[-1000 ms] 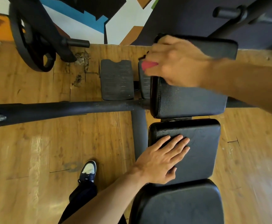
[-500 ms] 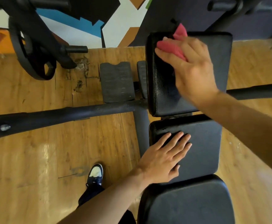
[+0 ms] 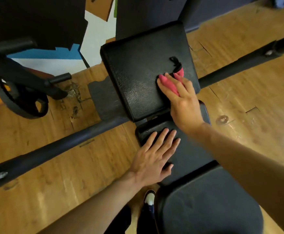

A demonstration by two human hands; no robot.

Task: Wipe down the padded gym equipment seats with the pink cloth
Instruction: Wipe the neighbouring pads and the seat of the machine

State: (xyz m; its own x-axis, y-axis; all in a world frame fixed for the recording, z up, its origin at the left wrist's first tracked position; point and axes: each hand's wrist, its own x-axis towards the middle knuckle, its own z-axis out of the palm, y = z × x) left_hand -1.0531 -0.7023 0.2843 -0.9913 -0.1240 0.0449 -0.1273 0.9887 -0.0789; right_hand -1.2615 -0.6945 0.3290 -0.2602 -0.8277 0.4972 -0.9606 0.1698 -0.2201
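Leftmost, a weight plate [image 3: 19,100] hangs on a dark rack; a long black frame bar [image 3: 56,149] runs diagonally over the wooden floor [image 3: 45,191]. A flat foot plate [image 3: 102,100] lies just beside the far pad.

Left hand [image 3: 152,160]: fingers straight and spread, palm flat on the middle pad [image 3: 188,149] of the bench, holding nothing. Judged to be a brace.

Far pad [image 3: 143,73]: black, grained vinyl, tilted in this view. Near pad [image 3: 208,203] at bottom, no hand on it.

Right hand [image 3: 180,97]: fingers extended and close together, pressing the pink cloth [image 3: 169,82] flat against the near-right part of the far pad. Cloth is bunched under the fingers; pink shows between them and beyond the fingertips. A dark frayed strand [image 3: 175,62] trails from it up the pad.

Handling, judged: cloth is light, soft and limp, and will fold or slip out unless pinned by the flat of the fingers, so pressure belongs over its middle, loose end trailing. Vinyl looks smooth enough to glide on; padding should give slightly under the palm.

Shoe [image 3: 149,199] visible beneath the arms
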